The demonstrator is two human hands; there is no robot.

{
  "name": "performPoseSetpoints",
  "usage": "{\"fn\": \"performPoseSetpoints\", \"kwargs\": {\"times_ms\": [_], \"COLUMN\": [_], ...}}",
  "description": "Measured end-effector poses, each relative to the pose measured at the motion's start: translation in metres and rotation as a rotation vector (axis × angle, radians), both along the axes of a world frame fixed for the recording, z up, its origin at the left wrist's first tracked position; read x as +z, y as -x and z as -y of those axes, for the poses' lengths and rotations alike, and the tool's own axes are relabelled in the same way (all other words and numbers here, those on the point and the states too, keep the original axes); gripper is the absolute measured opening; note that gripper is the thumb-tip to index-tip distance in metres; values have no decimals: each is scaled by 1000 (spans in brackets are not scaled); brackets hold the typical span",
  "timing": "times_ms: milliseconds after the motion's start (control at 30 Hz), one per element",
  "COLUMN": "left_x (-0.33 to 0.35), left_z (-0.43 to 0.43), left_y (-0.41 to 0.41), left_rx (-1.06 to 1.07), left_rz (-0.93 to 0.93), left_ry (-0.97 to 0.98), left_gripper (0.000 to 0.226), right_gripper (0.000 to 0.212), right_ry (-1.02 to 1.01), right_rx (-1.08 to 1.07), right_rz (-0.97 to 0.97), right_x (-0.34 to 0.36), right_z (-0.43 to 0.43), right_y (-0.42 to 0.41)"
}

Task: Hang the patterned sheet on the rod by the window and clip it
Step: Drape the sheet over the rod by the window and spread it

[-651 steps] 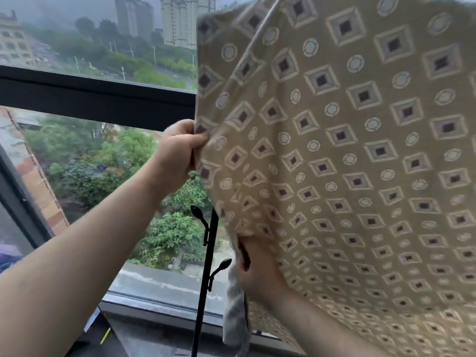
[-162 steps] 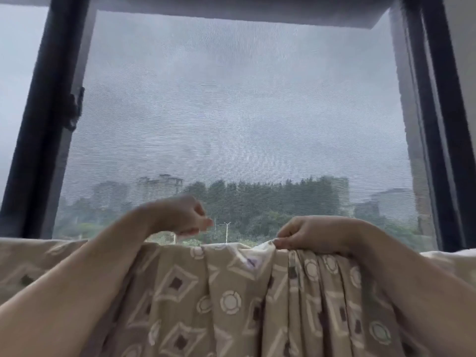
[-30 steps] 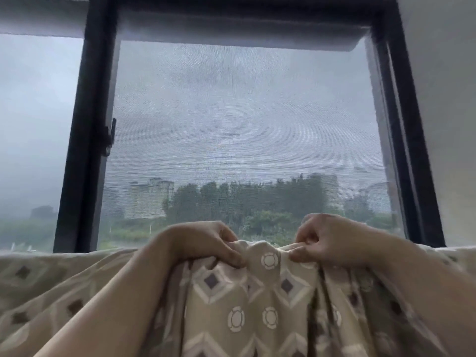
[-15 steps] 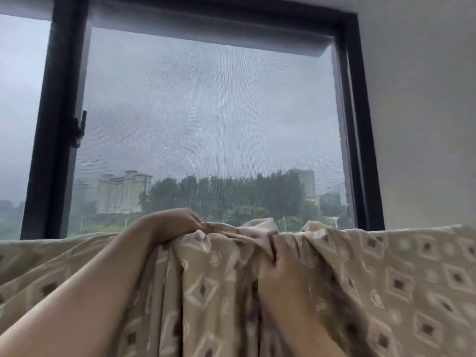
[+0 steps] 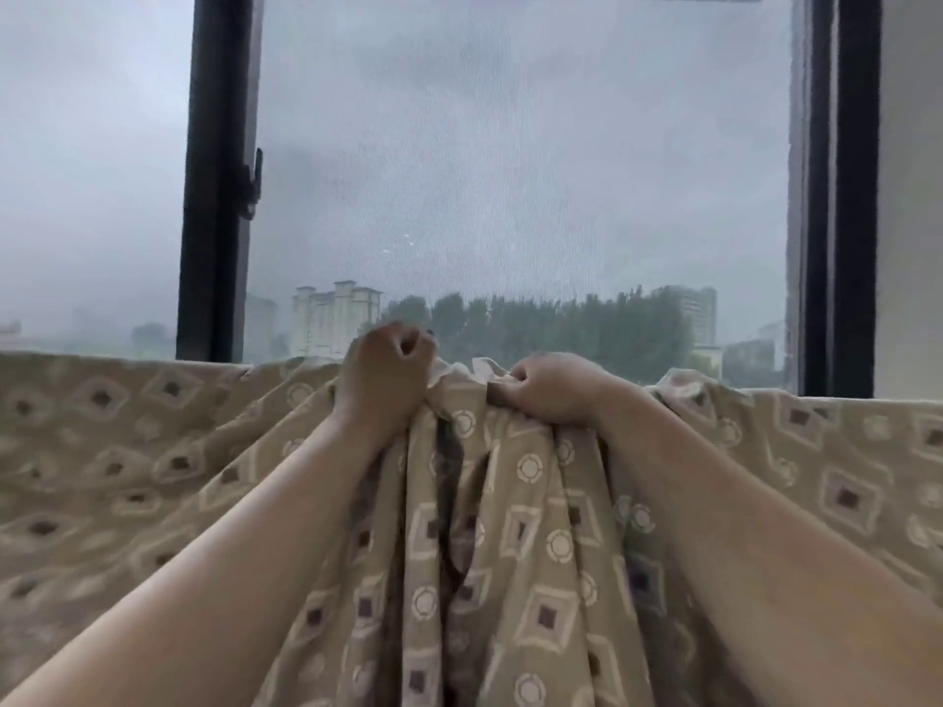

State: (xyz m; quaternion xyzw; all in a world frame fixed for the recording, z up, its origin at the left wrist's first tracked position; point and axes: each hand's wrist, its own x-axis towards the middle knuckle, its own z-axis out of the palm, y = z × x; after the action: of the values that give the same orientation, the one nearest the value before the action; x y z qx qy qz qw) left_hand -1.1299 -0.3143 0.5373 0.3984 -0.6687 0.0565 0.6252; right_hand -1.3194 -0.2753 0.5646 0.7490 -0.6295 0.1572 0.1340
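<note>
Patterned sheet (image 5: 536, 543) bunched, gripped by both hands; no writing.

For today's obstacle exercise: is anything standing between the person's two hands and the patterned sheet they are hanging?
Nothing visible does. The left hand and the right hand both grip the bunched top edge of the patterned sheet directly. The rod is hidden under the fabric, and no clip is in view.

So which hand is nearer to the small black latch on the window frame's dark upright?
Left. The left hand grips the bunched top edge of the beige patterned sheet, below and right of the small black latch. The right hand grips it farther right.
</note>
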Motion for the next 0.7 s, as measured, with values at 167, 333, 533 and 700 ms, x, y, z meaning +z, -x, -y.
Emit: {"fn": "performPoseSetpoints", "kwargs": {"times_ms": [167, 333, 533, 700], "left_x": [-91, -165, -147, -62], "left_z": [-19, -14, -2, -19], "left_y": [-33, -8, -38, -77], "left_rx": [218, 186, 181, 229], "left_rz": [-44, 180, -20, -222], "left_ry": [60, -383, -428, -156], "left_gripper": [29, 42, 24, 22], "right_gripper": [53, 66, 69, 49], "right_ry": [152, 186, 242, 246], "right_rx": [12, 8, -25, 67], "right_rz": [-19, -43, -27, -16], "right_x": [-11, -13, -20, -19], "right_z": [13, 17, 29, 33], "right_y": [5, -1, 4, 11]}}
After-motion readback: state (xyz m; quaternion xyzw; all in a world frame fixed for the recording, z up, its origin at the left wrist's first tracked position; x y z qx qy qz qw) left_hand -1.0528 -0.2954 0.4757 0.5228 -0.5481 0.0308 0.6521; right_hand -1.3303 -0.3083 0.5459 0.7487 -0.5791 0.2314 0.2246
